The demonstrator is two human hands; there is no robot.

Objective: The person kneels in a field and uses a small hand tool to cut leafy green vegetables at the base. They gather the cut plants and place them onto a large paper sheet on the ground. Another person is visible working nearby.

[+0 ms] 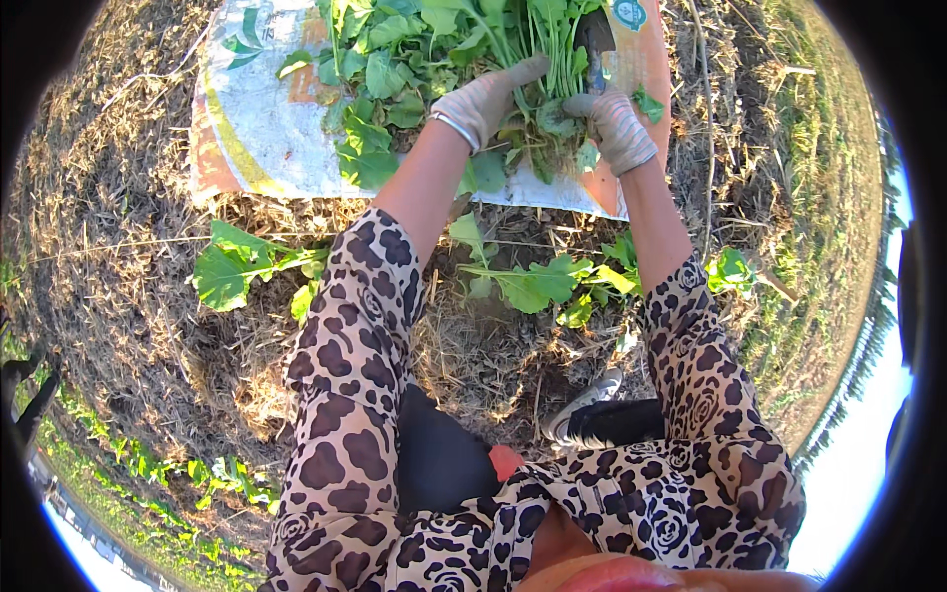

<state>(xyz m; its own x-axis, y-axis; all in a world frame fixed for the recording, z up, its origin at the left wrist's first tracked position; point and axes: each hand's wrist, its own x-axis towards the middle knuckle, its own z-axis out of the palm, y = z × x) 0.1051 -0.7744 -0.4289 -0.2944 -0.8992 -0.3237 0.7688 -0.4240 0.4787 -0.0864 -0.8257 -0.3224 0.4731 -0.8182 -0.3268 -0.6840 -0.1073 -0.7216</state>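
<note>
Both my hands wear pale striped work gloves with greyish fingertips. My left hand [484, 103] lies over a bunch of leafy greens [547, 44], its thumb or finger stretched along the stems. At the right side of the same bunch, my right hand [612, 126] grips near the stem bases, where small leaves and roots show. More cut or pulled leafy greens [385, 74] are heaped to the left. Everything rests on a printed woven plastic sack [274, 126] spread on the ground. Beside my right hand a dark metal blade, partly hidden, lies on the sack.
Dry straw and soil [133, 296] surround the sack. A leafy plant [233, 270] grows at left, other green plants [533, 285] between my arms, and one [731, 272] at right. A thin cord [704, 89] runs along the sack's right side. My shoe [584, 407] stands below.
</note>
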